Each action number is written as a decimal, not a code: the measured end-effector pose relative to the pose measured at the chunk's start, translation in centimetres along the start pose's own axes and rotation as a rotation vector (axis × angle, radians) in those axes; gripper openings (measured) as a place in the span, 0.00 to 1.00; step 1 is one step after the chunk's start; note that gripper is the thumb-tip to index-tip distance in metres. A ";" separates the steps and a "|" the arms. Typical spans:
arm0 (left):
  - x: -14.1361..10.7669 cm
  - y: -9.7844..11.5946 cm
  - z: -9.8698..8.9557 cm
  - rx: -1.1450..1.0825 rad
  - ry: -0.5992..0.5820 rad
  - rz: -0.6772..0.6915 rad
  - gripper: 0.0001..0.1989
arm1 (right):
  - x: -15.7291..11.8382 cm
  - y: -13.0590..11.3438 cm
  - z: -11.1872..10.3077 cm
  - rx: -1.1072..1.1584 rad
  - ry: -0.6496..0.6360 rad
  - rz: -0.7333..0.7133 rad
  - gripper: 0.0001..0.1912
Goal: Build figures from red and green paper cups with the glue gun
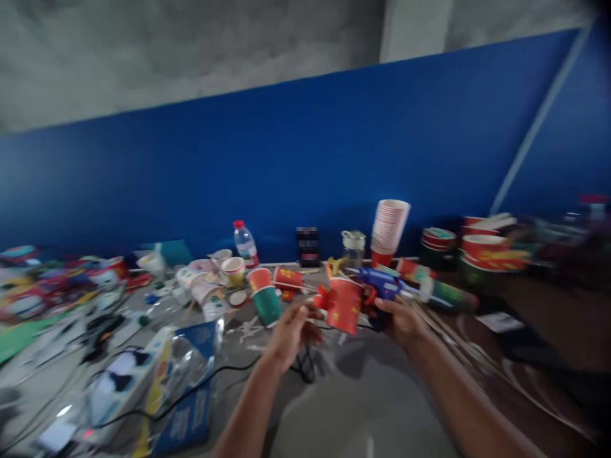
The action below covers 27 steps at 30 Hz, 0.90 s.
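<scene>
My right hand point(398, 318) is wrapped around a blue glue gun point(382, 283), whose nozzle points left above a red paper cup point(344, 305). The cup is tilted, with its white rim up, and small red and yellow pieces stick out at its left side. Beside those pieces, my left hand point(298, 327) has its fingers curled and seems to hold the cup by its left edge; blur hides the exact contact. Left of this hand, a red and green pair of stacked cups point(265, 298) leans on the table near a red cup lying on its side point(287, 277).
A tall stack of paper cups point(389, 229) stands by a glass jar point(353, 248). A bottle with a red cap point(245, 243) is at the blue partition point(286, 159). A power strip point(128, 381) and black cable point(191, 399) lie left. More cups point(482, 254) stand right.
</scene>
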<state>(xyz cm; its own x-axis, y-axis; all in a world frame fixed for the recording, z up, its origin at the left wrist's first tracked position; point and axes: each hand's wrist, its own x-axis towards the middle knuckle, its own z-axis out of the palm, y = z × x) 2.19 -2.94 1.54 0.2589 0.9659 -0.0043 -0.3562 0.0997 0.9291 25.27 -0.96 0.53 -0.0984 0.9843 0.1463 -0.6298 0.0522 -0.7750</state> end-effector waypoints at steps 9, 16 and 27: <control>0.5 -0.7 0.2 -0.246 -0.143 -0.270 0.20 | -0.2 -0.3 0.7 -0.078 -0.044 0.056 0.13; 0.5 -1.3 0.8 -0.333 -0.294 -0.367 0.23 | -0.5 -0.2 1.7 -0.111 -0.066 0.074 0.12; 0.0 -1.9 0.2 -0.470 -0.364 -0.366 0.24 | -0.8 0.0 2.4 -0.184 -0.087 0.065 0.13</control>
<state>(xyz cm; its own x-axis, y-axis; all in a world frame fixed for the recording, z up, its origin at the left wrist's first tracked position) 3.08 -3.19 -0.10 0.6916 0.7171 -0.0867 -0.5178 0.5759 0.6327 23.46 -2.20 1.91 -0.2055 0.9687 0.1392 -0.4698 0.0271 -0.8824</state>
